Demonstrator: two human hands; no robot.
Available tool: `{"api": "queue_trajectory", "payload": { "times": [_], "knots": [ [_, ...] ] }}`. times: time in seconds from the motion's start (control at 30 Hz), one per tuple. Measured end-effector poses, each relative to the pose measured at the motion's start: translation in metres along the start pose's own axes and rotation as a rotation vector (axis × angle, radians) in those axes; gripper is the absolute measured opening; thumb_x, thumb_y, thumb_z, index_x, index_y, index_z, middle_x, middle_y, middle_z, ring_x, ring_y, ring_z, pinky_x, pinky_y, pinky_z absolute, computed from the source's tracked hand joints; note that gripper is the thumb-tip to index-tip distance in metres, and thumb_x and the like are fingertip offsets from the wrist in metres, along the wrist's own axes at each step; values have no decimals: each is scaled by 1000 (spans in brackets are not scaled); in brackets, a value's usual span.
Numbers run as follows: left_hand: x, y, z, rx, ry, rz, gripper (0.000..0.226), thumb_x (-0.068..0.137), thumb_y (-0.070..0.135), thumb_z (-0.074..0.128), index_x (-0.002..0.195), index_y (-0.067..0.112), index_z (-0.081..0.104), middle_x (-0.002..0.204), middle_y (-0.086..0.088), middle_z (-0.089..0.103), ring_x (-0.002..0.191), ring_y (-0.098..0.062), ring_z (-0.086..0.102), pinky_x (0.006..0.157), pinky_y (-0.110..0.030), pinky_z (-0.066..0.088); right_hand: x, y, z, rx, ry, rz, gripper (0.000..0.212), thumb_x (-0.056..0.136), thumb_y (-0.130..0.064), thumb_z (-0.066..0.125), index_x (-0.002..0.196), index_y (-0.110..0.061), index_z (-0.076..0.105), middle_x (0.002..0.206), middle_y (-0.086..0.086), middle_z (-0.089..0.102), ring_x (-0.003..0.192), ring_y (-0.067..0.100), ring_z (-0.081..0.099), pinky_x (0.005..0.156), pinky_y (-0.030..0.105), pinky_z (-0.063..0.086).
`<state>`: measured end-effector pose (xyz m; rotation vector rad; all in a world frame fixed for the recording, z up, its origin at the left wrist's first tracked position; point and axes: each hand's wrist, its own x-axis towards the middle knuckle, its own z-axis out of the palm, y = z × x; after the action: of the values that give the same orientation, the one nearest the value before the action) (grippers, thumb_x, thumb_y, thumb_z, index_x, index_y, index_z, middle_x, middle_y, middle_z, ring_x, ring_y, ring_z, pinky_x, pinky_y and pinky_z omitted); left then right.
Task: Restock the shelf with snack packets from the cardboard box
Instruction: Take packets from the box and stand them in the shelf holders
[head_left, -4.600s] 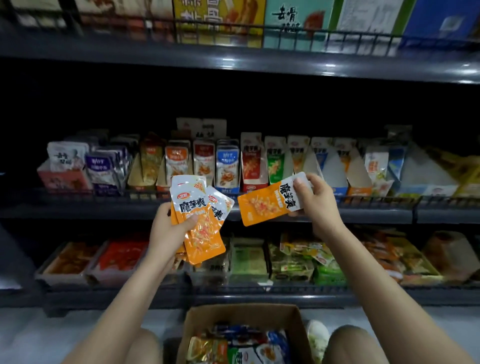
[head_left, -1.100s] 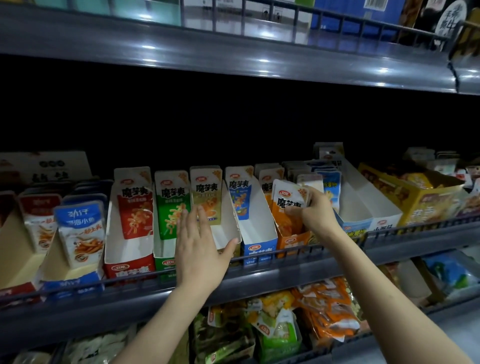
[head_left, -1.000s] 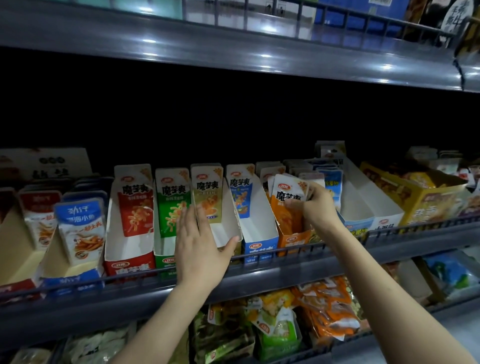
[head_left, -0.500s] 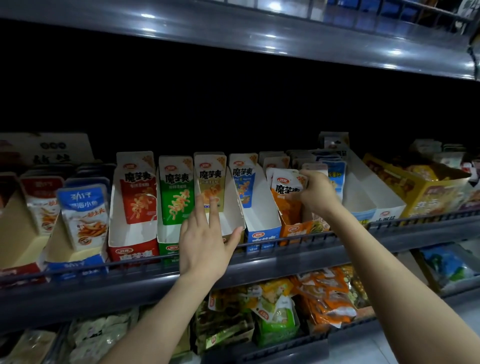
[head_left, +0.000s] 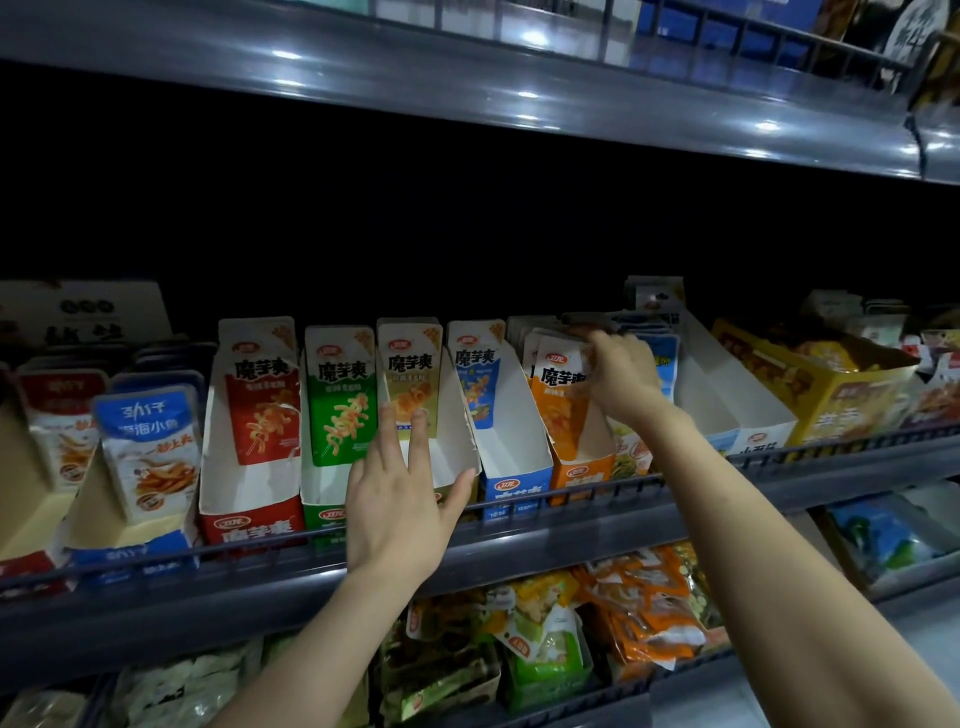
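Observation:
Orange snack packets (head_left: 558, 395) stand upright in an orange display carton (head_left: 582, 475) on the middle shelf (head_left: 571, 535). My right hand (head_left: 621, 382) grips the top right edge of the front orange packet, fingers curled over it. My left hand (head_left: 402, 499) reaches with straight fingers into the white carton (head_left: 457, 441) that holds the yellow packet (head_left: 410, 379), fingertips touching the packet's lower part. The cardboard box is out of view.
Red (head_left: 260, 400), green (head_left: 340, 395) and blue (head_left: 475, 379) packet cartons line the same shelf behind a low wire rail (head_left: 597, 486). A yellow box (head_left: 831, 405) sits to the right. The shelf below holds loose packets (head_left: 639, 608). A metal shelf (head_left: 467, 93) hangs overhead.
My right hand has gone from carrying an orange packet in the air to gripping it in its carton. My left hand, emptied of packets, slid up onto the yellow packet.

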<state>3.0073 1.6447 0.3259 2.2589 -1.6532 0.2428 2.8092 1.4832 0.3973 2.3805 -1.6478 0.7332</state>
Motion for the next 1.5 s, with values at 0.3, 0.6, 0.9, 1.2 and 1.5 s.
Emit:
{"api": "queue_trajectory", "payload": {
  "times": [0.3, 0.6, 0.9, 1.2, 1.5],
  "knots": [
    [0, 0, 0, 3, 8, 18, 82, 90, 64, 14, 135, 7, 51, 140, -26, 44, 112, -35, 60, 82, -38, 53, 0, -5, 12, -87, 112, -21, 50, 83, -34, 71, 127, -15, 56, 122, 14, 60, 120, 35, 46, 100, 42, 27],
    [1, -1, 3, -3, 2, 33, 80, 89, 63, 18, 135, 6, 51, 138, -27, 46, 109, -36, 61, 81, -38, 53, -10, -3, 18, -130, 223, 6, 51, 68, -36, 83, 111, -14, 67, 108, 18, 61, 107, 40, 51, 89, 49, 36],
    [-8, 0, -20, -97, 12, 46, 80, 92, 63, 18, 152, 13, -3, 159, -17, -4, 146, -29, 10, 117, -37, 13, -78, -11, -6, -22, 403, 0, 49, 74, -33, 75, 119, -19, 63, 104, 12, 65, 97, 37, 59, 80, 47, 41],
    [-149, -75, -44, -294, 214, 17, 57, 90, 43, 37, 128, 4, 55, 123, -16, 61, 112, -33, 59, 93, -45, 47, -220, -91, -29, 256, 195, -37, 29, 82, -30, 72, 108, -19, 64, 101, 2, 65, 94, 27, 60, 77, 37, 38],
    [-337, -220, 18, -200, -63, -339, 35, 91, 24, 57, 117, 1, 61, 110, -18, 65, 100, -37, 60, 82, -45, 50, -373, -175, 48, 575, -387, -67, 22, 85, -25, 69, 103, -13, 69, 101, 3, 68, 95, 21, 61, 81, 32, 47]
  ]
}}
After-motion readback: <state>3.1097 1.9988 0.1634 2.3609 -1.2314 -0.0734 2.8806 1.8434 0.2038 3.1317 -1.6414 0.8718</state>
